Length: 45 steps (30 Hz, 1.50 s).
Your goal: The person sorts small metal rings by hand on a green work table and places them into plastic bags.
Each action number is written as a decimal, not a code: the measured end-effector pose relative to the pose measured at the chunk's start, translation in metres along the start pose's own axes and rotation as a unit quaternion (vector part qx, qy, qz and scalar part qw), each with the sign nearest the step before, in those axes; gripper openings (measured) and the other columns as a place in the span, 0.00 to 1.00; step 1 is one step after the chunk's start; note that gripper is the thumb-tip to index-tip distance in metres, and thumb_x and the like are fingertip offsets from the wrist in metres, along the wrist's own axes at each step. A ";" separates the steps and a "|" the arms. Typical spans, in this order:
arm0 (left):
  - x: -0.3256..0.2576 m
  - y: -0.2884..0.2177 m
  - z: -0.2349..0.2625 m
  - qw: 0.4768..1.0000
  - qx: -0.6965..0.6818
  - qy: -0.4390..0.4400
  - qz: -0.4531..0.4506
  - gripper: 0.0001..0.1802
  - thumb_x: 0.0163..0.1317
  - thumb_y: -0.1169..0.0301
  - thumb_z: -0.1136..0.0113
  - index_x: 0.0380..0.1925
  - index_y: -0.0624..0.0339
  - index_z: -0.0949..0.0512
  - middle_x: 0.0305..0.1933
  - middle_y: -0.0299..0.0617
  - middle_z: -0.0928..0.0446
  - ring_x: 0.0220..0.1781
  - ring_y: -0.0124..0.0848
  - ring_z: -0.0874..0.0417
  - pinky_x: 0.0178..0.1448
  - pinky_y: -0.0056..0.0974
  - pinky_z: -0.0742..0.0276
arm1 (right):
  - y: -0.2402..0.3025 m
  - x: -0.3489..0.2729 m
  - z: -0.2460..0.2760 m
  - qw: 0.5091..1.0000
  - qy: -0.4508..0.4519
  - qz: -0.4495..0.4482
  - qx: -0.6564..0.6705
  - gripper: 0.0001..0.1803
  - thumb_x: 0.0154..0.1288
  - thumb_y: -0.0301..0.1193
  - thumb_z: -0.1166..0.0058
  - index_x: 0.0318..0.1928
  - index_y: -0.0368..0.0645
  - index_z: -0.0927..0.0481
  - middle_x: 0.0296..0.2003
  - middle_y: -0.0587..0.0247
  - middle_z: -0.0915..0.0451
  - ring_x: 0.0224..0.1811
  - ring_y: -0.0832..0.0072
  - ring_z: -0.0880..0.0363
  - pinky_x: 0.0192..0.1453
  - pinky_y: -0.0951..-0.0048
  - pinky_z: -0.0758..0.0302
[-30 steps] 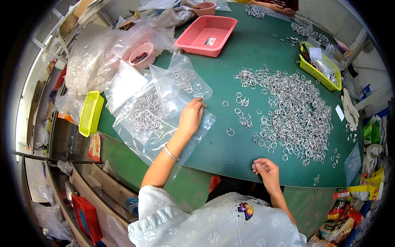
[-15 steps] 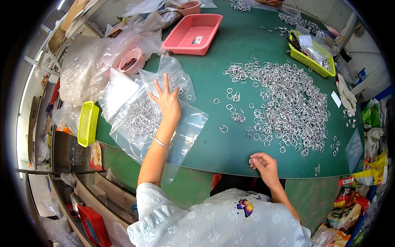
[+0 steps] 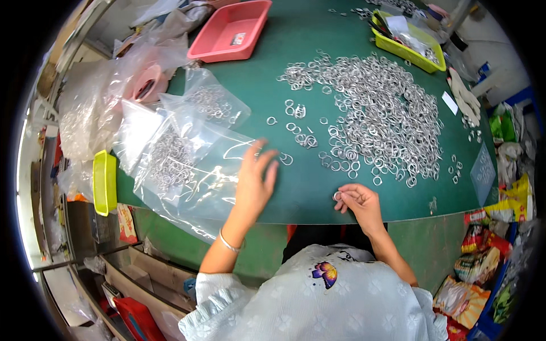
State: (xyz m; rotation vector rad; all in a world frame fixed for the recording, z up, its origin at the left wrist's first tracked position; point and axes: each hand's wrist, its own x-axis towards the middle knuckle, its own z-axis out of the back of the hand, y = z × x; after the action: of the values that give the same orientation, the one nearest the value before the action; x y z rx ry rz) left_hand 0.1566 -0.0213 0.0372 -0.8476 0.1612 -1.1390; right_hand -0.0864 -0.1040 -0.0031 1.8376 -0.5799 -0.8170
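My right hand (image 3: pixel 360 206) is by the table's front edge, pinching a small silver metal ring (image 3: pixel 336 196) between thumb and fingers. To its left, my left hand (image 3: pixel 256 179) hovers over the right side of a clear plastic bag (image 3: pixel 213 196), fingers apart and slightly blurred, holding nothing I can see. That bag has a heap of silver rings (image 3: pixel 170 162) in its left part. Behind it lies a smaller clear bag (image 3: pixel 196 85) with more rings. A large pile of loose rings (image 3: pixel 387 113) spreads over the right half of the table, with a few strays (image 3: pixel 286 159) just beyond my left fingertips.
A pink tray (image 3: pixel 227 34) stands at the back left. A yellow-green basket (image 3: pixel 409 50) of tools and bags is at the back right. A pink bowl (image 3: pixel 151 82), a narrow yellow-green basket (image 3: pixel 104 182) and crumpled plastic sheets (image 3: pixel 85 119) crowd the left side. A glove (image 3: pixel 463 96) lies far right.
My left hand has moved off the ring-filled part of the bag, toward the right and nearer to me. The right hand still pinches the ring, now more visible. The whole view has shifted.
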 end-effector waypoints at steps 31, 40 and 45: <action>-0.068 -0.041 -0.073 0.998 -0.037 0.053 -0.018 0.11 0.47 0.81 0.40 0.33 0.59 0.23 0.35 0.40 0.29 0.39 0.38 0.28 0.42 0.39 0.36 | 0.014 -0.013 0.009 0.772 0.042 0.200 -0.602 0.27 0.53 0.31 0.41 0.55 0.39 0.30 0.63 0.55 0.40 0.69 0.57 0.48 0.68 0.50 0.50; -0.063 -0.048 -0.073 0.996 0.009 0.083 -0.016 0.18 0.49 0.78 0.38 0.43 0.61 0.26 0.41 0.43 0.29 0.43 0.39 0.29 0.45 0.40 0.38 | 0.033 0.032 0.012 0.726 0.028 0.285 -0.626 0.27 0.52 0.35 0.40 0.55 0.52 0.28 0.62 0.58 0.37 0.68 0.53 0.48 0.67 0.46 0.51; -0.066 -0.041 -0.070 0.997 -0.026 0.059 0.028 0.23 0.49 0.79 0.38 0.48 0.61 0.29 0.43 0.43 0.28 0.43 0.39 0.28 0.46 0.40 0.37 | 0.032 0.044 0.057 0.634 -0.064 0.299 -0.710 0.18 0.52 0.32 0.41 0.46 0.50 0.22 0.58 0.59 0.34 0.65 0.56 0.43 0.65 0.42 0.52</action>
State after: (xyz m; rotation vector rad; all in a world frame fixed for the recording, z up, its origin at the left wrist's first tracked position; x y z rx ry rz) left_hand 0.0608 -0.0073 -0.0032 -0.8171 0.3124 -1.1376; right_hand -0.1011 -0.1811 -0.0011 0.0677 -0.3486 -0.5788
